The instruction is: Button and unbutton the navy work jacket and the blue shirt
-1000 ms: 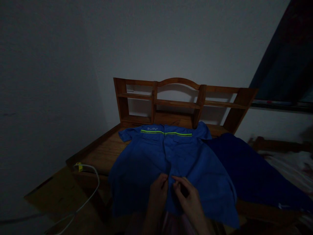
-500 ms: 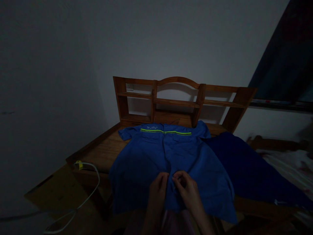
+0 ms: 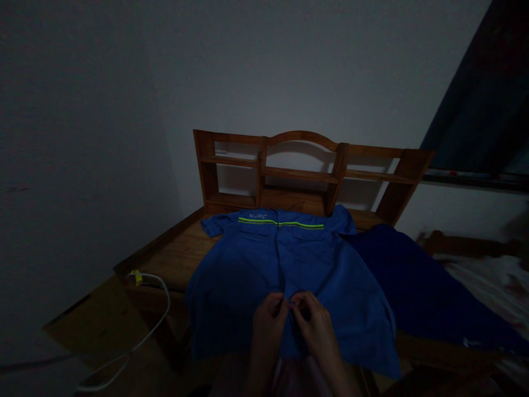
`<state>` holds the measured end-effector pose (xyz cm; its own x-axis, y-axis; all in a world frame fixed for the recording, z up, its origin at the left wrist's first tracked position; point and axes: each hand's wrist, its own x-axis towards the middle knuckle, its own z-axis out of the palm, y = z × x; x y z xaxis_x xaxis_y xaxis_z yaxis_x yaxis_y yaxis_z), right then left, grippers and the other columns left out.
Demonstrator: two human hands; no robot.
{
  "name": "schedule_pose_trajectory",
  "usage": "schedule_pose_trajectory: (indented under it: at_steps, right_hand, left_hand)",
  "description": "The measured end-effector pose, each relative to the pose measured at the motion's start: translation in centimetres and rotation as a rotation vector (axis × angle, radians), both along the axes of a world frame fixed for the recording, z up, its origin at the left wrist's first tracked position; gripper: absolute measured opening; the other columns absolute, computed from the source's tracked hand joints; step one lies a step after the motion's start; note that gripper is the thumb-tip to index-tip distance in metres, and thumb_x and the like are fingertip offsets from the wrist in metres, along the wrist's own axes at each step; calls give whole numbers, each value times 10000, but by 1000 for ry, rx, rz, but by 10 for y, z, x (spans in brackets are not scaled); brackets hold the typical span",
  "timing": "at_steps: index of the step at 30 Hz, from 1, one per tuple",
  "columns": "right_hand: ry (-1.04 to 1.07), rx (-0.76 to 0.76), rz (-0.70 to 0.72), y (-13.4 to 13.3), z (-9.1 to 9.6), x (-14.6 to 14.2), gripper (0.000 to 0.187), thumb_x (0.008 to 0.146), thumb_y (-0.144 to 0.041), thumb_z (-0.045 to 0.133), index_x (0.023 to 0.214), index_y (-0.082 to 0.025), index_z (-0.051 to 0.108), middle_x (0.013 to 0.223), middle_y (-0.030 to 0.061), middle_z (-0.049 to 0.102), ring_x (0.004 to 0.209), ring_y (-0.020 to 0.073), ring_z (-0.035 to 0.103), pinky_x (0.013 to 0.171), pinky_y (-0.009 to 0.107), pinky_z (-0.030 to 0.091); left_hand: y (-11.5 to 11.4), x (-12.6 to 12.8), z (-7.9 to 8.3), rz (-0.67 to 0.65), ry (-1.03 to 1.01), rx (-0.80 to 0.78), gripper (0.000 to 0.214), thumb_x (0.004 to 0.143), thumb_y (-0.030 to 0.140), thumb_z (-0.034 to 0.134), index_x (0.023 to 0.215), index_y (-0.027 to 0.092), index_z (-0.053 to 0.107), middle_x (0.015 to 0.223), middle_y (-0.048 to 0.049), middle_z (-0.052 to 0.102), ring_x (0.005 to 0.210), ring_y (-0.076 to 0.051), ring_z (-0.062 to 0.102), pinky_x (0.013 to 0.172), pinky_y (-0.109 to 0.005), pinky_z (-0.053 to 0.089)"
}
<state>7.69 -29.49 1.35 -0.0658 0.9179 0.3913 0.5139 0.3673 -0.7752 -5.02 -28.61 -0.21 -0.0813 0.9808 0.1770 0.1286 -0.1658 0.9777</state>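
Observation:
A blue short-sleeved work shirt [image 3: 243, 275] lies front up across the wooden desk, its lower part hanging over the near edge. White letters and a yellow-green stripe cross its chest. At the lower front opening, my left hand [image 3: 269, 317] pinches the shirt's edge between thumb and fingers. Close beside it on the right, my right hand [image 3: 312, 317] is also closed in a pinch on the shirt's front edge. The fingertips of both hands nearly meet. Whether a button sits between them is too dark to make out.
Behind the shirt stands a wooden shelf unit [image 3: 301, 175] against the wall. Dark blue cloth [image 3: 413, 281] lies to the right. On the left, a white cable [image 3: 167, 298] with a yellow tag hangs off the desk [image 3: 182, 253]. Pale bedding [image 3: 487, 275] shows at far right.
My hands have come closer together at the shirt's front opening, the left fingertips shifting right towards the right ones. The shirt lies almost as before.

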Motion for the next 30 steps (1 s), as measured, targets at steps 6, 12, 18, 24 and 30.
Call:
schedule_pose_trajectory:
  at_steps: [6, 12, 18, 24, 30]
  right_hand:
    - [13, 5, -23, -2, 2, -2, 179, 882, -319, 469, 853, -191, 592, 825, 35, 619, 747, 153, 584, 706, 247, 444]
    - [26, -20, -46, -3, 4, -3, 231, 896, -353, 447, 830, -186, 593, 826, 43, 625, 765, 160, 591, 699, 248, 443]
    - [-85, 58, -21, -5, 1, -2, 186, 915, -276, 402, 869, -193, 562, 839, 41, 603, 772, 151, 583, 729, 251, 443]
    - [-122, 116, -35, -10, -2, -5, 209, 926, -273, 371, 895, -195, 563, 872, 54, 596, 789, 154, 579, 748, 254, 437]
    - [124, -63, -123, -5, -2, -7, 246, 877, -388, 466, 816, -185, 591, 782, 35, 621, 717, 156, 577, 668, 242, 434]
  left_hand:
    - [-1, 1, 4, 25, 7, -45, 149, 780, 282, 511, 780, 164, 602, 741, -41, 673, 726, -186, 646, 679, -273, 484]
    - [-3, 3, -2, 23, -42, -12, 116, 759, 279, 532, 776, 175, 580, 762, -38, 675, 749, -178, 652, 687, -258, 487]
    - [-5, 2, -4, 58, -88, -27, 143, 746, 282, 563, 838, 174, 571, 777, -44, 686, 754, -188, 662, 699, -272, 497]
    - [-4, -4, -1, 7, -219, -136, 236, 698, 304, 625, 874, 164, 553, 705, -37, 699, 717, -200, 673, 649, -263, 500]
    - [-6, 2, -4, 30, -204, -64, 212, 739, 331, 598, 873, 169, 573, 739, -32, 692, 749, -186, 666, 682, -256, 501]
